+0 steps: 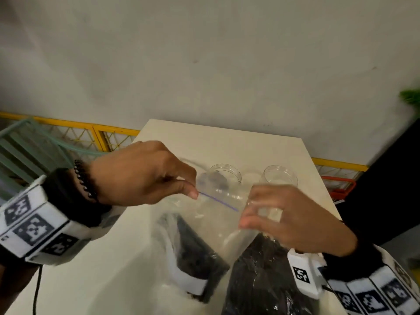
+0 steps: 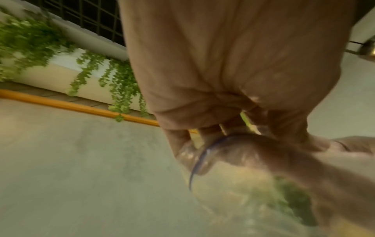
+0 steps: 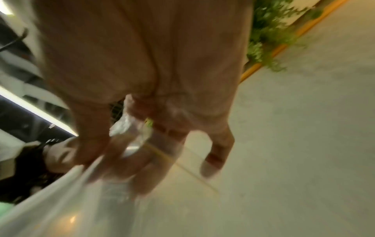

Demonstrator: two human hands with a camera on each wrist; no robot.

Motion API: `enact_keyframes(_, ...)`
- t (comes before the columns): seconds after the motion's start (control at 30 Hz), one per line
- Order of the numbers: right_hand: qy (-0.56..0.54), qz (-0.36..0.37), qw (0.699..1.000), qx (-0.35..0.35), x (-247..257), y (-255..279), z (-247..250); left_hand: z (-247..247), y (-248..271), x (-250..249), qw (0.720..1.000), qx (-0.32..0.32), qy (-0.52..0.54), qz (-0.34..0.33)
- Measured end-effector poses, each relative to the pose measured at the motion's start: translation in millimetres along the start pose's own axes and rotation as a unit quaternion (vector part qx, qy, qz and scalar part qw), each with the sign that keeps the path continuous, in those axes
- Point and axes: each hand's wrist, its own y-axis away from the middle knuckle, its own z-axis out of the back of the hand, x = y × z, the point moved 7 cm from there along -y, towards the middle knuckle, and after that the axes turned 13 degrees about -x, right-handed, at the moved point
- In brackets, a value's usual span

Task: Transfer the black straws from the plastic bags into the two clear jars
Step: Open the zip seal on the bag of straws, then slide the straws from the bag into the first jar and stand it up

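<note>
Both sets of fingers are pinching one plastic bag (image 1: 211,214) at its mouth: left hand (image 1: 145,176) gripping the purple zip line's left end, right hand (image 1: 293,217) clamping the right corner. Black straws (image 1: 193,248) are hanging below the fingers, long axis slanting towards the bench (image 1: 91,280). Two clear jars (image 1: 280,175) are standing just beyond, nearer the right hand.

white table (image 1: 261,148) | yellow railing (image 1: 68,126); green plant (image 1: 410,97); grey wall (image 1: 204,53)

The raised plastic bag (image 1: 218,214) screens both jars (image 1: 227,173) (their mouths uncovered); bare table (image 1: 79,280) lies left.
</note>
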Motion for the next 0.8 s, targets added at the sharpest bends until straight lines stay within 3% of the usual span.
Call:
enact_keyframes(0.1,0.006,-0.025,0.962,-0.272,-14,4,40,17,-12,-3,0.997,-0.059,0.039,0.02)
enact_keyframes(0.13,-0.033,-0.069,0.946,-0.314,-27,9,42,22,-16,-6,0.996,-0.082,0.041,0.02)
enact_keyframes(0.17,-0.112,-0.119,0.94,-0.299,-39,13,35,28,-20,-8,0.993,-0.111,0.041,0.021)
enact_keyframes(0.23,-0.282,-0.208,0.922,-0.164,-54,21,1,38,-27,-9,0.985,-0.158,0.047,0.042)
enact_keyframes(0.27,-0.321,-0.224,0.914,-0.103,-55,27,-15,40,-31,-9,0.982,-0.172,0.053,0.054)
enact_keyframes(0.33,-0.328,-0.226,0.916,-0.053,-53,36,-34,42,-39,-11,0.979,-0.185,0.062,0.065)
enact_keyframes(0.47,-0.295,-0.276,0.907,-0.119,-61,40,-53,41,-51,-16,0.975,-0.195,0.083,0.065)
enact_keyframes(0.63,-0.456,-0.317,0.82,-0.14,-68,27,-75,41,-63,-33,0.978,-0.179,0.1,0.039)
enact_keyframes(0.8,-0.566,-0.32,0.741,-0.17,-73,21,-83,73,-69,-48,0.975,-0.223,-0.008,0.007)
